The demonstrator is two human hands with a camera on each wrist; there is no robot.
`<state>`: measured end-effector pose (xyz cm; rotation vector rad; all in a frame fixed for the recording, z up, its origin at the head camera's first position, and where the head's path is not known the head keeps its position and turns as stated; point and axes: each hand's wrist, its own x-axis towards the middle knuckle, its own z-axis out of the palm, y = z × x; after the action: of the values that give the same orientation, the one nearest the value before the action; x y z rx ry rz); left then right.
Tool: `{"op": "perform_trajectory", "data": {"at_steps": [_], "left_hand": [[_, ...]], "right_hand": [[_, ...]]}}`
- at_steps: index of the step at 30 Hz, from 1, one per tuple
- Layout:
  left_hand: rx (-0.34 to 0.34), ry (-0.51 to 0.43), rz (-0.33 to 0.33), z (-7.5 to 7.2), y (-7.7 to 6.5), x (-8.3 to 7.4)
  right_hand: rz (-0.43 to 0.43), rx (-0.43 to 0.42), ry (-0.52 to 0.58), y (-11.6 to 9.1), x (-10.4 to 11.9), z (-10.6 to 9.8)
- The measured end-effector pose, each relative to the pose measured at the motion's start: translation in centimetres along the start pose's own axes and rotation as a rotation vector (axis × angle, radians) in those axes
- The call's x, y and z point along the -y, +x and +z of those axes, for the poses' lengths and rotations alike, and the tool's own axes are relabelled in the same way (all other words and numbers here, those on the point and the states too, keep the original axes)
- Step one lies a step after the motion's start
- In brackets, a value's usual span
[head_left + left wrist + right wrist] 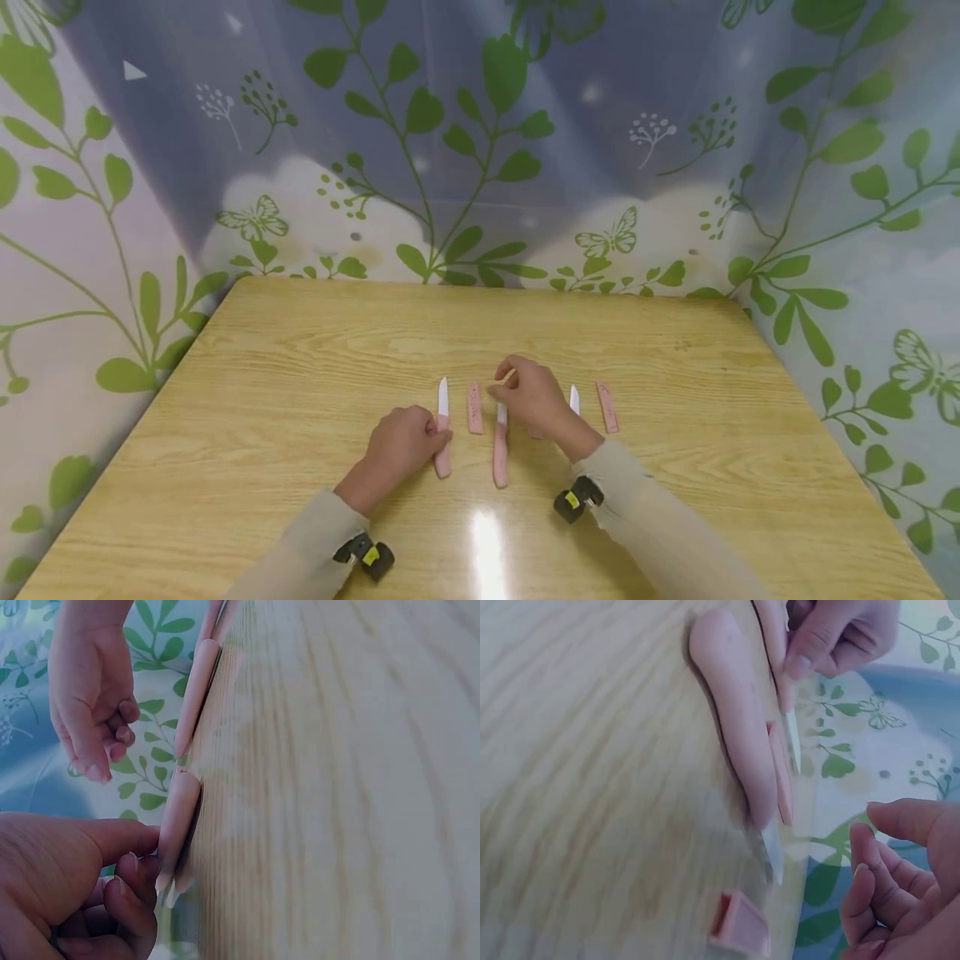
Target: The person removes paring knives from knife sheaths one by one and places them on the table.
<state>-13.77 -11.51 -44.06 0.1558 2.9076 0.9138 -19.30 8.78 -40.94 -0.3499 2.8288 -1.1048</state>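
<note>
Three small paring knives with pink handles and white blades lie on the table, blades pointing away. My left hand [401, 442] pinches the handle of the left knife [442, 450] between thumb and fingers; that handle [180, 814] rests on the tabletop in the left wrist view. Over the blade tip of the middle knife [501, 454] hovers my right hand [534, 396], fingers loosely curled, holding nothing. The right knife [574, 400] shows only its blade, its handle hidden by my right wrist. Pink blade sheaths lie between and beside them: left sheath [476, 408], partly covered middle sheath [536, 433], right sheath [607, 407].
The wood-grain table [322, 350] extends well beyond the knives on both sides. Behind it and at the sides hangs a curtain [465, 200] with green leaves and butterflies. A bright light reflection [487, 550] lies on the near tabletop.
</note>
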Motion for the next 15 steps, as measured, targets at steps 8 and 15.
{"op": "perform_trajectory", "data": {"at_steps": [8,15], "left_hand": [[0.010,0.026,-0.012,-0.1,0.0,-0.4],[0.024,0.057,-0.005,-0.1,0.0,-0.8]], "right_hand": [[0.021,-0.021,0.042,-0.3,-0.6,-1.9],[0.012,-0.071,0.080,-0.6,-0.9,-3.0]]}}
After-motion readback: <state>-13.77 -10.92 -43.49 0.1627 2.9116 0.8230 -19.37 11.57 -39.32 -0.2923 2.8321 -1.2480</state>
